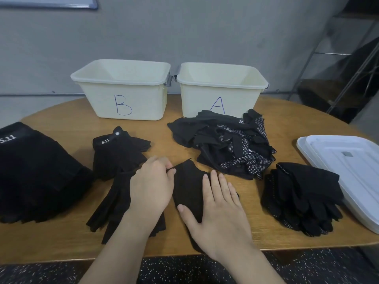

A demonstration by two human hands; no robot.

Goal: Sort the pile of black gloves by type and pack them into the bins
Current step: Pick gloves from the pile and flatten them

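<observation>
Bare table (162, 131) runs between the 5.11 glove stack (119, 152) and the loose glove pile (223, 144), which crowds bin A (221, 89); bin B (123, 91) stands unobstructed in front.

Room setting, worktable against a grey wall

A rounded wooden table (61, 249) filled the lower half of the frame, its grain warm brown under even, soft light. Behind it ran a plain grey wall (184, 33). At the upper left corner sat the edge of a framed whiteboard (49, 2). A metal shelving rack (338, 54) stood in shadow at the upper right. Dark speckled flooring (184, 269) showed along the bottom edge.
</observation>
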